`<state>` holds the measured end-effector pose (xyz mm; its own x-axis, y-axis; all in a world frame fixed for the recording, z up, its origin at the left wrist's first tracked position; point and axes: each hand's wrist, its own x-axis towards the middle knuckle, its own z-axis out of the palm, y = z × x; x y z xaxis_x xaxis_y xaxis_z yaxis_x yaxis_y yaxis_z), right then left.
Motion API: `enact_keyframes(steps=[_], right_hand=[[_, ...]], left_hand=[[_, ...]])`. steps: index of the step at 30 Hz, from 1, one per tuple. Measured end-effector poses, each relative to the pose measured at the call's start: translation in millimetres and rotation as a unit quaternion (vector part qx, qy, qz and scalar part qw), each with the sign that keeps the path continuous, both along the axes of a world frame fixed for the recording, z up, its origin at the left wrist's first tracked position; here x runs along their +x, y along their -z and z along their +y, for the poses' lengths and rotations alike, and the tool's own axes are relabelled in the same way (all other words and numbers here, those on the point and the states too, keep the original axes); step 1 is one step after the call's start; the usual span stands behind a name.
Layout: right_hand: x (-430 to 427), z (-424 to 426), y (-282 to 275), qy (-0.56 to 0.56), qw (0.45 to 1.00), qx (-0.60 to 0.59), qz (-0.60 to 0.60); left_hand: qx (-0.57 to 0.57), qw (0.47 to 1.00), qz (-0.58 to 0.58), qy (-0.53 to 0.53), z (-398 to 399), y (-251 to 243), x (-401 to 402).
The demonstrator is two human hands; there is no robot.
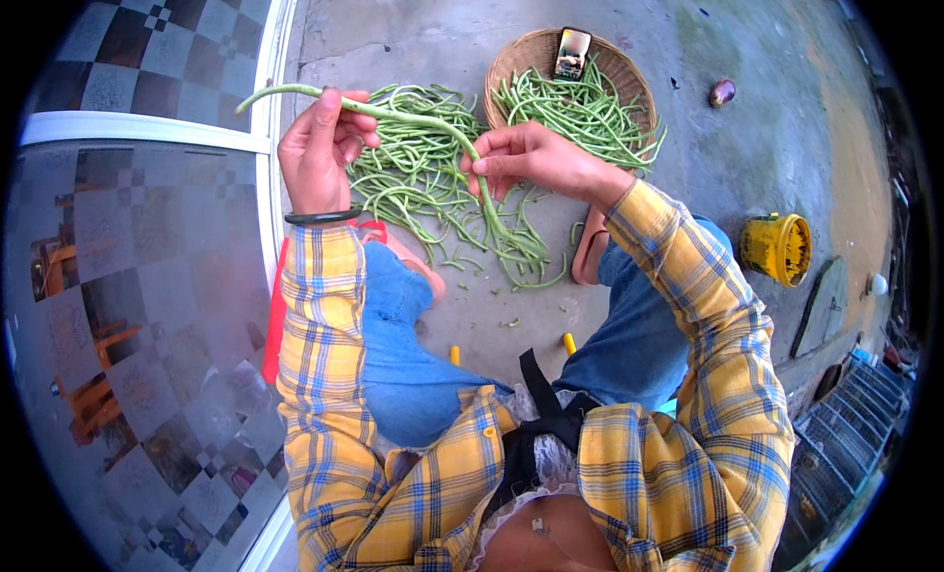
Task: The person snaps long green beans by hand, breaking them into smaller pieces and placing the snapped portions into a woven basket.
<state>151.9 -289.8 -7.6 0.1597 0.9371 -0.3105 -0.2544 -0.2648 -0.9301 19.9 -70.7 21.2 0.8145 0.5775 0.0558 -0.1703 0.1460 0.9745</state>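
A long green bean [413,119] stretches between my two hands above the floor. My left hand [313,155] pinches it between thumb and fingers towards its free end, which sticks out to the left. Further along, my right hand [535,159] grips the bean with thumb and forefinger, and the rest hangs down below that hand. Under and beyond my hands lies a loose heap of long beans [413,159]. More long beans [575,119] fill a woven wicker basket [509,60] at the back right. Bean scraps [464,264] lie between my feet.
A smartphone [573,52] leans in the basket's far side. To the right are an eggplant [723,93], a stained yellow bucket [759,244] and a wire cage [848,424]. A white-framed glass door [265,130] borders the left. Pink slippers [590,251] are on my feet.
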Motion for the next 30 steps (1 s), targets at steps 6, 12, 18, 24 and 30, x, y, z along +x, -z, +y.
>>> enact_keyframes(steps=[6, 12, 18, 24, 30], right_hand=[[-5, -3, 5, -0.03, 0.998, -0.022, 0.054], [-2, -2, 23, -0.06, 0.994, -0.034, 0.082], [-1, -3, 32, -0.066, 0.985, -0.023, 0.156], [-3, 2, 33, -0.061, 0.978, -0.002, 0.201], [-3, 4, 28, -0.024, 0.982, -0.002, 0.19]], left_hand=[[-0.014, 0.997, -0.003, -0.072, 1, 0, 5], [-0.04, 0.982, 0.053, -0.178, 33, 8, -3], [-0.03, 0.977, 0.084, -0.193, 40, 9, -3], [-0.043, 0.972, 0.091, -0.211, 43, 9, -4], [-0.042, 0.973, 0.091, -0.207, 45, 10, -5]])
